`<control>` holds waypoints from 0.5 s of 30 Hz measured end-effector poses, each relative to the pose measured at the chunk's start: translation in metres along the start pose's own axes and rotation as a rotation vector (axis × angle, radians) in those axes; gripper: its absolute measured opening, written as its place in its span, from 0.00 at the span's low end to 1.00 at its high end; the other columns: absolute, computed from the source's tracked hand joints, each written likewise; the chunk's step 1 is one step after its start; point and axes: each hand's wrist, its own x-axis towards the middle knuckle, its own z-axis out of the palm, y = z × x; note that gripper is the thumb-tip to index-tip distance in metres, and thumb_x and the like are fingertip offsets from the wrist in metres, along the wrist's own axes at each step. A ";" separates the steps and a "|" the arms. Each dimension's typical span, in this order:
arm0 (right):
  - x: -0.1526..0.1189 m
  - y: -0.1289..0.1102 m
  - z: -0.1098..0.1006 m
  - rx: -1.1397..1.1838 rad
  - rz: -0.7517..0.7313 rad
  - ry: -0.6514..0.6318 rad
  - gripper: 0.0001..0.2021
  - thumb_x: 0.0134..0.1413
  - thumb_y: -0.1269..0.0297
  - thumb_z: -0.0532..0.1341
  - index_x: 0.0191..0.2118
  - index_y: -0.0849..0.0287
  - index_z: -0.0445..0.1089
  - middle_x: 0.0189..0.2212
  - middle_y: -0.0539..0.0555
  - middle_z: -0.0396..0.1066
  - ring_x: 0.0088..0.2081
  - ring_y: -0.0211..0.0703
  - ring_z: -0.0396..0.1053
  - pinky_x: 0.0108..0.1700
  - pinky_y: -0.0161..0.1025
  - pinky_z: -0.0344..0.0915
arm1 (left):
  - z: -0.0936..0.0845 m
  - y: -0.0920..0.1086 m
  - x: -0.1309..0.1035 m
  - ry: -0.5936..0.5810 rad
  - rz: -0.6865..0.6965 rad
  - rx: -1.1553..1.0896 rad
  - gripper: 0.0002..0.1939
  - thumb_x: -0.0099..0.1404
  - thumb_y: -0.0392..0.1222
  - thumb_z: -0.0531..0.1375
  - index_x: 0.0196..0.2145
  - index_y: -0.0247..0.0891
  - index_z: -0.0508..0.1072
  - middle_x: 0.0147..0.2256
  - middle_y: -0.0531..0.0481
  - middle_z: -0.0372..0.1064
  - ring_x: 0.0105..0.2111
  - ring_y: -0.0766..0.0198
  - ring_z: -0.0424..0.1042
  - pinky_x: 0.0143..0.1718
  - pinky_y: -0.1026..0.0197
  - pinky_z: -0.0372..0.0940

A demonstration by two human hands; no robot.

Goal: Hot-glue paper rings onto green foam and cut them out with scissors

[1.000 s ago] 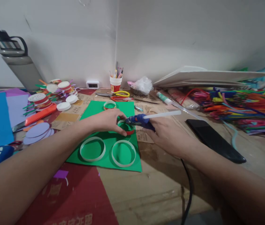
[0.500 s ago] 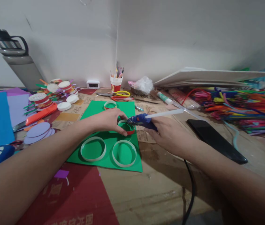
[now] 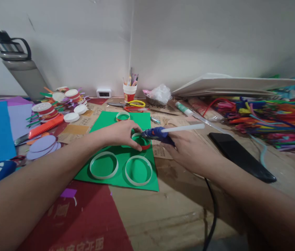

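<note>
A green sheet [image 3: 122, 148] lies on the table with several rings standing on it. My left hand [image 3: 122, 134] has its thumb and fingers closed on a ring with a red outer side [image 3: 145, 147] near the sheet's right edge. In my right hand [image 3: 182, 144] is a blue hot glue gun [image 3: 157, 132], a white glue stick [image 3: 186, 128] poking out of its back. The gun's tip is at the rim of that ring. Two white rings, one left [image 3: 103, 178] and one right [image 3: 138, 184], sit nearer me, and a fourth ring [image 3: 123, 113] is at the far end.
A black phone [image 3: 241, 157] lies right of my right hand, with colourful pipe cleaners [image 3: 267, 120] behind it. Scissors [image 3: 134, 104] and a cup of pens [image 3: 129, 93] stand beyond the sheet. A red utility knife [image 3: 46, 126], lilac discs [image 3: 43, 144] and a bottle [image 3: 23, 73] are leftward.
Almost nothing differs. Both hands, the glue gun and the ring keep their places; the view shifts very slightly.
</note>
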 end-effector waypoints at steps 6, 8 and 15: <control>-0.001 0.001 -0.003 0.012 -0.025 0.046 0.07 0.59 0.71 0.54 0.36 0.59 0.70 0.32 0.56 0.74 0.31 0.43 0.68 0.32 0.37 0.59 | 0.000 0.000 0.000 0.000 0.000 -0.004 0.34 0.50 0.59 0.68 0.51 0.39 0.73 0.43 0.47 0.72 0.40 0.58 0.69 0.39 0.61 0.60; -0.001 0.000 -0.002 0.024 -0.039 0.059 0.07 0.59 0.70 0.54 0.37 0.58 0.70 0.33 0.56 0.75 0.32 0.44 0.69 0.33 0.37 0.59 | 0.001 -0.001 0.001 -0.004 -0.003 -0.005 0.34 0.49 0.60 0.68 0.50 0.40 0.74 0.43 0.47 0.71 0.40 0.58 0.69 0.38 0.61 0.60; -0.001 0.000 0.000 0.024 -0.042 0.031 0.08 0.60 0.70 0.54 0.38 0.60 0.70 0.35 0.58 0.75 0.33 0.44 0.69 0.33 0.37 0.59 | 0.002 -0.003 0.001 0.004 0.003 -0.002 0.34 0.50 0.59 0.68 0.51 0.41 0.73 0.45 0.47 0.71 0.41 0.58 0.69 0.39 0.61 0.60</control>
